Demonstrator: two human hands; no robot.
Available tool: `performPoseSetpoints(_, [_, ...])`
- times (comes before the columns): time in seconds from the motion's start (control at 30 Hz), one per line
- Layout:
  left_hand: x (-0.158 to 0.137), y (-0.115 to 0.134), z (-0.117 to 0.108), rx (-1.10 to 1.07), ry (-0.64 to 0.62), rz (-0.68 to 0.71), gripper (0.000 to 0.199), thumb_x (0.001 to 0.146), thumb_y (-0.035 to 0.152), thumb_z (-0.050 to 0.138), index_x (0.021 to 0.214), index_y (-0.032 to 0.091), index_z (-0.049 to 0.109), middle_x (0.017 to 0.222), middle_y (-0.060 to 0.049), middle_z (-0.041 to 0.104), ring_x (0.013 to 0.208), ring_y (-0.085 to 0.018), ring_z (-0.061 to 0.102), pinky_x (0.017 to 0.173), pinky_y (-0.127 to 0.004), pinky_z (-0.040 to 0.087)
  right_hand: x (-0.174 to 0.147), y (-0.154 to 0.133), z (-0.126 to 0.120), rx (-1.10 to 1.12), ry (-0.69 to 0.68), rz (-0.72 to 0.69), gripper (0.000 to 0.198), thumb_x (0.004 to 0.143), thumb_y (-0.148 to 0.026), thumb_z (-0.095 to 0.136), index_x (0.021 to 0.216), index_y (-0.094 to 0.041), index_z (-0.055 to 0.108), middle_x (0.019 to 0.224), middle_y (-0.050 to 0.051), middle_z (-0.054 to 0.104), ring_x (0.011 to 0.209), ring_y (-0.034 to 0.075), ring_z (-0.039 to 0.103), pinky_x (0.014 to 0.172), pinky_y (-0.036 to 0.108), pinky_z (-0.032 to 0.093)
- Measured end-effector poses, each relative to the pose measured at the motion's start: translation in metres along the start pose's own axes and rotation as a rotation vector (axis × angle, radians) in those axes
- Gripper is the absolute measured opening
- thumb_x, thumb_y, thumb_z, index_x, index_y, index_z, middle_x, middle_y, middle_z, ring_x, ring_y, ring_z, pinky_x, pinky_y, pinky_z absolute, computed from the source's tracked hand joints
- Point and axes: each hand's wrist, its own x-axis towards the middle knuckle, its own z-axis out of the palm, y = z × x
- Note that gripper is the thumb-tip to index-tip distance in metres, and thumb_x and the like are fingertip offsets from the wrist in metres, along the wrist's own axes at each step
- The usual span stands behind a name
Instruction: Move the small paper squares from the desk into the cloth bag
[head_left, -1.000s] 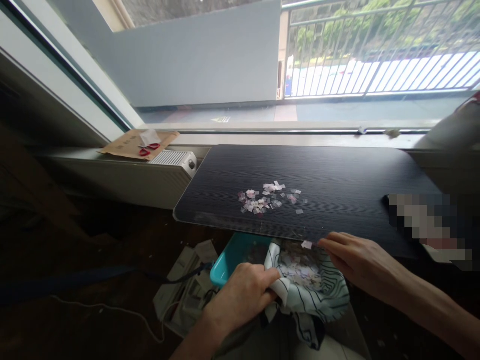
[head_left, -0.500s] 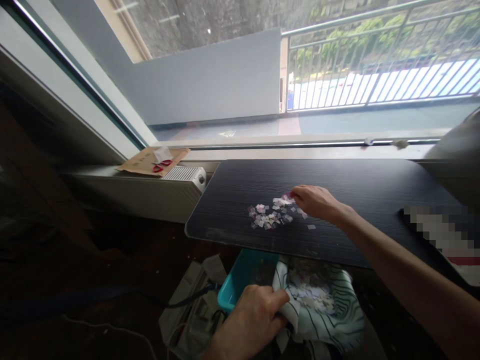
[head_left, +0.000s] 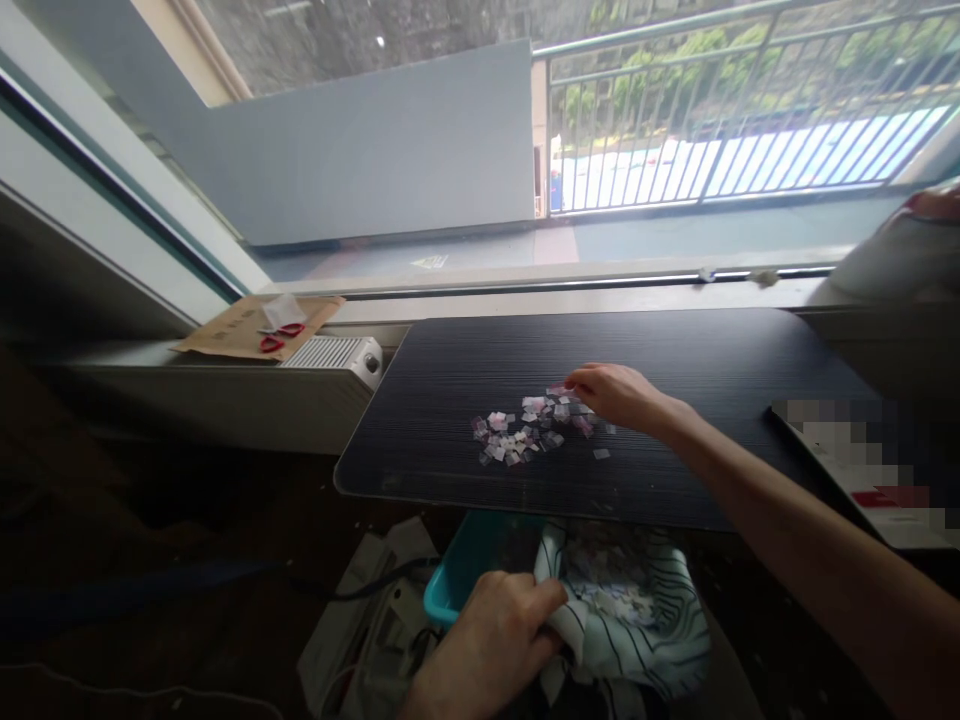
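Note:
Small white, pinkish and clear cut pieces [head_left: 517,440] lie scattered on a dark wood-grain table [head_left: 450,370]. My right hand [head_left: 611,390] is at the far right of this scatter, fingertips pinched down at the tabletop beside a pinkish piece. What the pinch holds, if anything, is too small to make out. Below the table's front edge, my left hand [head_left: 506,625] is closed on the rim of a pale green striped cloth bag [head_left: 637,650]. Many paper-like bits [head_left: 619,590] fill the bag's open mouth. A turquoise bin [head_left: 442,600] stands just left of it, partly behind my left hand.
Red-handled scissors [head_left: 281,337] rest on a brown envelope [head_left: 225,335] on the sill at left, beside a white radiator [head_left: 330,360]. A blurred-out flat object [head_left: 847,460] lies at the table's right. A large window with a railing outside is behind.
The view has shifted, so everything sits slightly further left. My right hand stays low over the pieces with small finger movement. My left hand keeps its grip on the bag.

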Motion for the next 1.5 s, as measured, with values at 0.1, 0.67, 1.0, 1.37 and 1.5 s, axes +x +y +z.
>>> performPoseSetpoints(0.1, [0.001,0.003,0.000,-0.013,-0.005,0.005,0.005,0.086,0.023,0.060,0.089,0.022,0.064,0.080,0.000,0.066,0.076,-0.020,0.063,0.065,-0.025,0.042,-0.005,-0.007,0.005,-0.014,-0.015,-0.048,0.036,0.093,-0.026,0.037,0.113,-0.024,0.067,0.105,0.006,0.069,0.088,0.018,0.063,0.063,0.025,0.037])
performPoseSetpoints(0.67, [-0.001,0.004,0.006,-0.037,0.022,-0.008,0.004,0.083,0.019,0.061,0.087,0.022,0.062,0.078,0.001,0.066,0.075,-0.019,0.063,0.064,-0.024,0.040,-0.025,0.006,0.004,0.015,-0.022,-0.073,0.035,0.093,-0.029,0.038,0.108,-0.026,0.070,0.097,0.004,0.069,0.081,0.017,0.062,0.062,0.026,0.037])
performPoseSetpoints(1.0, [0.001,0.007,-0.002,0.020,-0.004,0.029,0.003,0.086,0.023,0.062,0.085,0.020,0.061,0.078,0.001,0.066,0.073,-0.019,0.063,0.060,-0.024,0.038,-0.095,0.021,0.009,0.041,0.000,-0.004,0.030,0.090,-0.028,0.042,0.097,-0.023,0.071,0.085,0.004,0.070,0.073,0.018,0.062,0.064,0.027,0.039])
performPoseSetpoints(1.37, [-0.004,0.005,0.005,0.006,0.030,0.009,0.003,0.086,0.023,0.061,0.088,0.022,0.062,0.079,0.001,0.066,0.074,-0.019,0.063,0.064,-0.025,0.041,-0.085,0.028,0.009,0.094,0.064,0.061,0.031,0.088,-0.028,0.043,0.097,-0.023,0.073,0.089,0.003,0.073,0.077,0.018,0.065,0.065,0.027,0.042])
performPoseSetpoints(1.5, [-0.004,0.005,0.003,0.010,0.016,0.007,0.003,0.086,0.023,0.061,0.087,0.021,0.062,0.079,0.000,0.066,0.073,-0.019,0.063,0.063,-0.024,0.041,-0.100,0.029,0.009,0.081,0.049,0.060,0.029,0.087,-0.027,0.045,0.093,-0.023,0.073,0.085,0.003,0.072,0.072,0.017,0.064,0.063,0.026,0.042])
